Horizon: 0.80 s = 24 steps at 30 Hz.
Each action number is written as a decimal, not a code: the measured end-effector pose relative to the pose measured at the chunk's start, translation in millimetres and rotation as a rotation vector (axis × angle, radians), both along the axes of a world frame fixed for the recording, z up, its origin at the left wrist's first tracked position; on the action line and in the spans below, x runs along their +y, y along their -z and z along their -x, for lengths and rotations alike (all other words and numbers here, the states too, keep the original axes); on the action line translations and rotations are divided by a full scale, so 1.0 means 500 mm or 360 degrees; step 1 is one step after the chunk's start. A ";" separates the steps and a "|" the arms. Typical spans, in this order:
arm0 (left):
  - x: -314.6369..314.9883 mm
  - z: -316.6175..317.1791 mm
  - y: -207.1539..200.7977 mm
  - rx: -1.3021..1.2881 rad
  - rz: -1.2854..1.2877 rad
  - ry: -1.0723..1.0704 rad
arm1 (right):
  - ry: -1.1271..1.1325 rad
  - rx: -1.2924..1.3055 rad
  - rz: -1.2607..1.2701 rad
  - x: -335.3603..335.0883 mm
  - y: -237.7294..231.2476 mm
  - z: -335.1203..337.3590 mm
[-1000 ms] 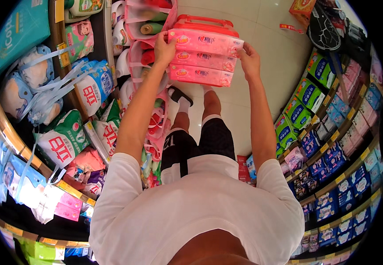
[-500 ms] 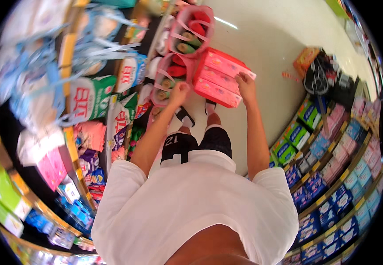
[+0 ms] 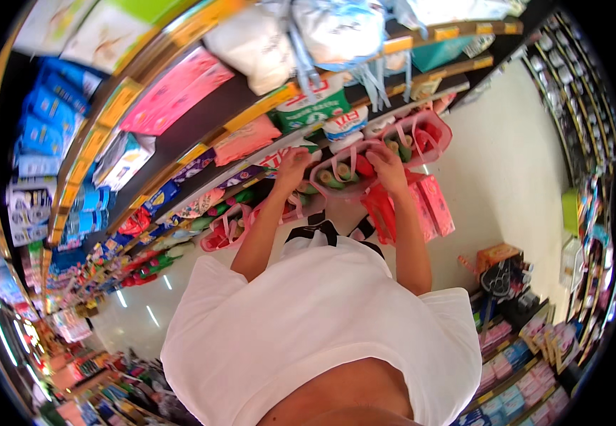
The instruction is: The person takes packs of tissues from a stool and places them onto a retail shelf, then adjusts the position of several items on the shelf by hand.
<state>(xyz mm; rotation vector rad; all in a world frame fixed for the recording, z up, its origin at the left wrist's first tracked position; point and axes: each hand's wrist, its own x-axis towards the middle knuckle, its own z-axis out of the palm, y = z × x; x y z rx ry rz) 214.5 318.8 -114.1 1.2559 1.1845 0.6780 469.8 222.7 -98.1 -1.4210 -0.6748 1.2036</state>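
Observation:
My left hand (image 3: 293, 167) is raised at the lower shelf edge, in front of a white-and-green package (image 3: 313, 106). Its fingers are loosely bent and hold nothing that I can see. Just over a pink tote basket (image 3: 336, 188) with green and red bottles hovers my right hand (image 3: 387, 169), fingers apart and slightly curved; whether they touch the basket is unclear. Another pink basket (image 3: 441, 138) stands beyond it. Below my right forearm, partly hidden by it, lies a red-and-pink set of long boxes (image 3: 432, 206) on the floor by my feet.
Shelves (image 3: 244, 121) curve along the left and front, holding pink boxes (image 3: 173, 92), white drawstring bags (image 3: 340, 32) and blue packs (image 3: 48, 121). More pink baskets (image 3: 226, 227) line the shelf foot. At right stand a dark bin-like pile (image 3: 503, 280) and stacked packs (image 3: 510, 397).
My view has turned left toward the shelf. My right hand has left the pink boxes and moved over a bottle basket; my left hand is now near the shelf edge.

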 end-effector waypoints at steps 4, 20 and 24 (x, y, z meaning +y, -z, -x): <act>0.023 0.120 -0.109 -0.0151 -0.0373 -0.0107 | -0.0444 -0.0024 -0.0261 0.096 -0.123 0.116; 0.196 0.392 -0.381 -0.0319 -0.1155 -0.1096 | -0.0420 -0.0866 -0.0873 0.461 -0.354 0.390; 0.239 0.439 -0.378 -0.0070 -0.1257 -0.0955 | -0.0391 -0.0796 -0.0936 0.495 -0.348 0.410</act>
